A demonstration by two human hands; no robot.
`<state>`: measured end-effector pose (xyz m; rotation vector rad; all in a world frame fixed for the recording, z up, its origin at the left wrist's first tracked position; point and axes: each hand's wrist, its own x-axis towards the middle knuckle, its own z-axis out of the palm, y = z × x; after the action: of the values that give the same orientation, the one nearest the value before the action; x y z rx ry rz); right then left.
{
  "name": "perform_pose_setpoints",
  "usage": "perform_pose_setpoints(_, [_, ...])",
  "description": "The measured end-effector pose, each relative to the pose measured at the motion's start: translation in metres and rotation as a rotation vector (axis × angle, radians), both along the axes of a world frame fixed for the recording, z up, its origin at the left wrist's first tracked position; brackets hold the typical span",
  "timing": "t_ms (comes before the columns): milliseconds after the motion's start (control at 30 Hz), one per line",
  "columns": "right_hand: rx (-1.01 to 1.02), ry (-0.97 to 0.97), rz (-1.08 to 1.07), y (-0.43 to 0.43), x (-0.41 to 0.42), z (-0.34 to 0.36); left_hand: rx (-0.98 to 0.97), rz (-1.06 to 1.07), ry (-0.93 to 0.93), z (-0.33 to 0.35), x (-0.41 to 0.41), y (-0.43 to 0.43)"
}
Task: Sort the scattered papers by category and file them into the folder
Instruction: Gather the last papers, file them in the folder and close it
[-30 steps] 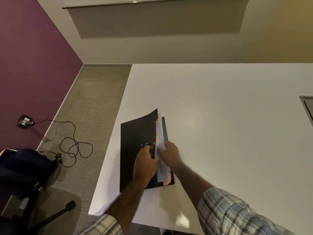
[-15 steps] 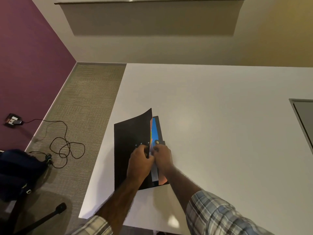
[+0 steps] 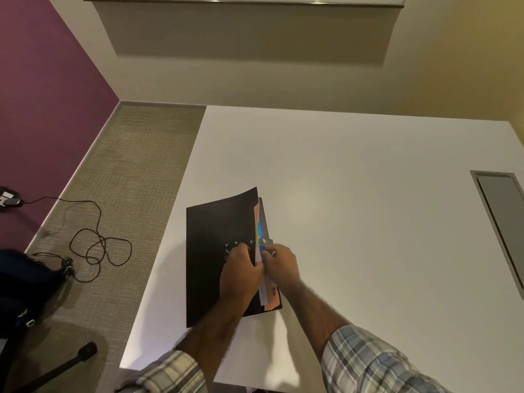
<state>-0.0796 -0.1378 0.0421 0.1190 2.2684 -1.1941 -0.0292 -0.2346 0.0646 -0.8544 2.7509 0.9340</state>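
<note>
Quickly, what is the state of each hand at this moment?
Left hand: closed, gripping the edge of the folder cover.
Right hand: closed, pinching the papers inside it.

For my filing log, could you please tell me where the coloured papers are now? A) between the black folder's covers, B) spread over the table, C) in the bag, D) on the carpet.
A: the papers show only as a coloured strip between the covers of the black folder.
</note>
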Motion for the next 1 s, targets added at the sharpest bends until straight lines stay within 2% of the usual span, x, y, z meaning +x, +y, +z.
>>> perform_pose_setpoints(133, [0.031, 0.019, -0.038, 0.024, -0.002, 0.001, -0.109, -0.035, -0.057, -0.008, -0.004, 0.016])
perform_pose_setpoints(233, [0.091, 0.03, 0.009, 0.033, -0.004, -0.003, -0.152, -0.057, -0.093, -0.013, -0.006, 0.023])
perform_pose_setpoints(333, [0.161, 0.065, 0.097, 0.034, -0.005, -0.011, -0.149, -0.061, -0.106, -0.015, -0.007, 0.025])
perform_pose_setpoints(500, [0.353, 0.249, 0.271, 0.019, -0.014, -0.017, -0.114, -0.039, -0.065, -0.016, -0.008, 0.02])
perform_pose_setpoints(667, [0.428, 0.29, 0.253, 0.002, -0.031, -0.022, -0.09, -0.049, -0.061, -0.019, -0.008, 0.016])
perform_pose_setpoints(833, [0.345, 0.255, 0.146, 0.009, -0.042, -0.032, -0.111, -0.084, -0.048, -0.029, -0.007, 0.019])
perform_pose_setpoints(1000, [0.227, 0.345, 0.246, 0.02, -0.025, -0.025, -0.007, -0.193, 0.012, -0.043, 0.002, 0.004])
